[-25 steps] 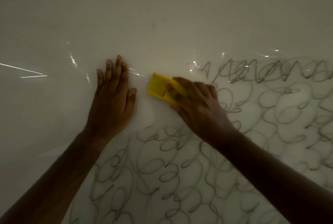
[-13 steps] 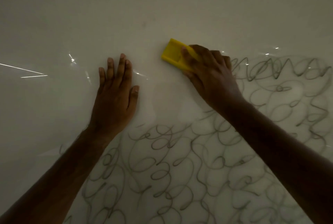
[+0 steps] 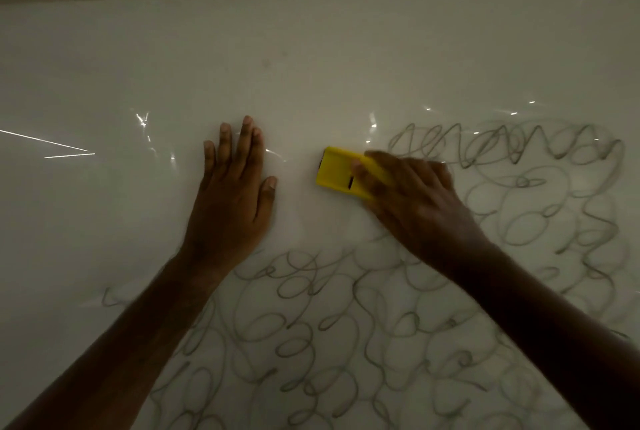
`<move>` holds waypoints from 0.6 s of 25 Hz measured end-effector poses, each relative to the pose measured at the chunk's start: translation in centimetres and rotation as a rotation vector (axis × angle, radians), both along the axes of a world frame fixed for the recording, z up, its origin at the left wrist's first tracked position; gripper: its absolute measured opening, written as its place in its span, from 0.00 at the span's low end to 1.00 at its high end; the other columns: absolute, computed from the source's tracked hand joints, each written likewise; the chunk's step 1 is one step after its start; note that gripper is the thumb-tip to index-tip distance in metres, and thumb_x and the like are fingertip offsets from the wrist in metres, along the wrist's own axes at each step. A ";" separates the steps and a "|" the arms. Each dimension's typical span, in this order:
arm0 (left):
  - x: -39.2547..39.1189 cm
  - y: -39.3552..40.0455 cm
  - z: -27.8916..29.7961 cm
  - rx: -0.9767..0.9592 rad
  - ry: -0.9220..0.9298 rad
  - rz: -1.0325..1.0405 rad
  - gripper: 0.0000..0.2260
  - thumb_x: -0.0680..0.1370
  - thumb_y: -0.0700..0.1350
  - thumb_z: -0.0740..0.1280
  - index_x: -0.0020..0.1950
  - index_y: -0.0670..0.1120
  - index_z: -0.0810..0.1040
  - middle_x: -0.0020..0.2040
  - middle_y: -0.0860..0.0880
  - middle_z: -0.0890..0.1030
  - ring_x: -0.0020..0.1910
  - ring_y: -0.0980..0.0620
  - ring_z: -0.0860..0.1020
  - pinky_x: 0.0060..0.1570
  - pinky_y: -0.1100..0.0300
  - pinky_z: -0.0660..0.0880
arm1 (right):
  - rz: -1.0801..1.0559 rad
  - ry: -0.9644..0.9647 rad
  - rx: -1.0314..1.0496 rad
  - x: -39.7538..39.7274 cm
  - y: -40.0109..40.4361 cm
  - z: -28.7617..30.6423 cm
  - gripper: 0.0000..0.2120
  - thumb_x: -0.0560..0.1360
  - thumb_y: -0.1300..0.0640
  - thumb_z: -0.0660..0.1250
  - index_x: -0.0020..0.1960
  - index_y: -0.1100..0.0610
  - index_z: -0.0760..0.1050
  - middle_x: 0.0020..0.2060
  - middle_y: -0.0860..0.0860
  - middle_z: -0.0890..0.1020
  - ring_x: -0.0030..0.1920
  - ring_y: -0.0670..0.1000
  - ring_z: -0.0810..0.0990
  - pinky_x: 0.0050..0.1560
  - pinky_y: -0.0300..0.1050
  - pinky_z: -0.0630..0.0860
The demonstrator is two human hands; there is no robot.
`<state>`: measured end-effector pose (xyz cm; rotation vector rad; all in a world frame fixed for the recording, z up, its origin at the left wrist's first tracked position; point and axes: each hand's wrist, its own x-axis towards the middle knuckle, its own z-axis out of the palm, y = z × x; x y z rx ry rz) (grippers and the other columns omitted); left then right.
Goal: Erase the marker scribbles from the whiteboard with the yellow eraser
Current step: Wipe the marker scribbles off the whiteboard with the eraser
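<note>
Head view: left hand (image 3: 230,202) lies flat, fingers straight, on wiped whiteboard (image 3: 104,221). Yellow eraser (image 3: 341,171) sits beside it, gripped by right hand (image 3: 412,201), fingers curled over it. Marker scribbles (image 3: 346,343) cover lower centre and right; most remains, in my judgement.

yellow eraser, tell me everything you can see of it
The yellow eraser is a bright, smooth, plastic-looking block with rounded corners and a short dark slot on top. It lies flat on the whiteboard, at the left edge of the marker scribbles. The right hand grips its right end, hiding that part.
</note>
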<state>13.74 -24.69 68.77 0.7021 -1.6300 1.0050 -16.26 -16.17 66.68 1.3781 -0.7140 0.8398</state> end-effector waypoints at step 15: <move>-1.6 0.5 -0.3 0.039 0.050 -0.034 0.31 0.87 0.51 0.51 0.88 0.37 0.54 0.89 0.39 0.52 0.88 0.35 0.49 0.86 0.37 0.45 | 0.063 0.010 0.122 -3.3 1.5 -3.6 0.22 0.88 0.48 0.64 0.80 0.53 0.73 0.77 0.55 0.76 0.66 0.60 0.81 0.62 0.59 0.75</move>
